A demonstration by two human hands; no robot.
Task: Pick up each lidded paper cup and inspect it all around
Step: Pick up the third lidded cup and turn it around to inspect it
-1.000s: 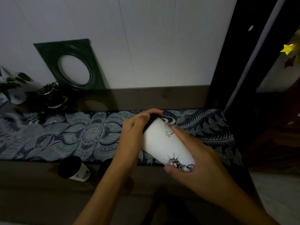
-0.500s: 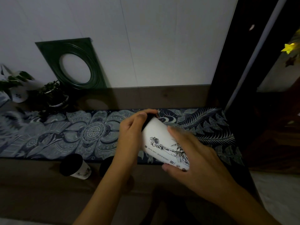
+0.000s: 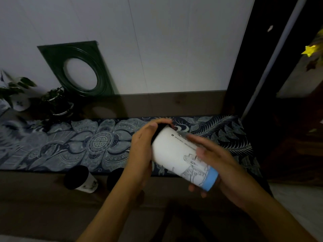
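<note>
A white paper cup with a black lid, line drawings and a blue band at its base lies tilted in the air, lid end pointing away and to the left. My left hand grips the lid end, fingers curled over the black lid. My right hand cradles the base end, thumb lying along the side and fingers wrapped under the blue band. Two other black-lidded cups stand on the table near the front: one at the left, another partly hidden behind my left forearm.
A patterned blue-grey runner covers the wooden table. Potted plants and a dark green frame with a round opening stand at the back left against the white wall. A dark post rises at the right.
The cup has been turned about its axis between my hands: the printed drawing rotated and the blue base band came into sight. My right hand shifted down toward the base. The left hand stayed on the lid.
</note>
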